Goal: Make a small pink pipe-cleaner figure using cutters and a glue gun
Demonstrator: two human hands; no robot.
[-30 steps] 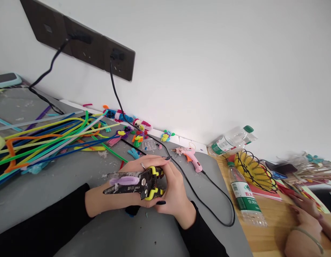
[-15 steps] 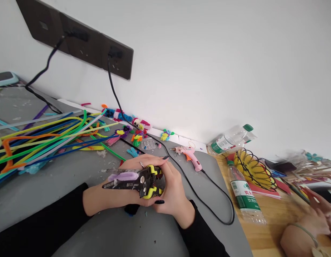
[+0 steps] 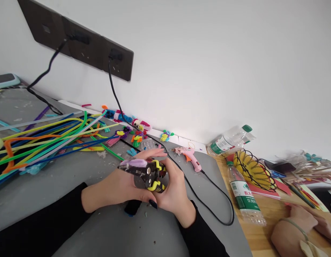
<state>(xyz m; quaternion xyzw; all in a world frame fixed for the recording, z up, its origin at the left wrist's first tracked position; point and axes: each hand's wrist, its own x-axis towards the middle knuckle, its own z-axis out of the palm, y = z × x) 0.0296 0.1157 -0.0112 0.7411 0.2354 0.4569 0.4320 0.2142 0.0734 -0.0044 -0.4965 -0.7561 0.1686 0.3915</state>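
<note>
In the head view, my right hand (image 3: 174, 189) is closed around the yellow-and-black handles of a pair of wire strippers (image 3: 141, 171). The tool's dark jaws point left. A folded lavender pipe cleaner (image 3: 136, 163) lies along the upper side of the jaws; whether they grip it I cannot tell. My left hand (image 3: 122, 184) is under and behind the tool, thumb and fingers spread wide apart around it. Its fingertips come close to my right hand. A small black object (image 3: 132, 207) lies on the grey mat (image 3: 106, 232) below the left wrist.
Loose coloured pipe cleaners (image 3: 55, 139) spread on the left. Small pipe-cleaner figures (image 3: 138, 137) line the wall. A pink glue gun (image 3: 191, 157) trails a black cord across the mat. Water bottles (image 3: 244, 196), a yellow wire basket (image 3: 252, 169) and another person's hands (image 3: 296, 221) are on the right.
The wire strippers and lavender pipe cleaner have shifted slightly right and up. My left hand's thumb and fingers have spread away from the handles. The other person's hands have moved lower.
</note>
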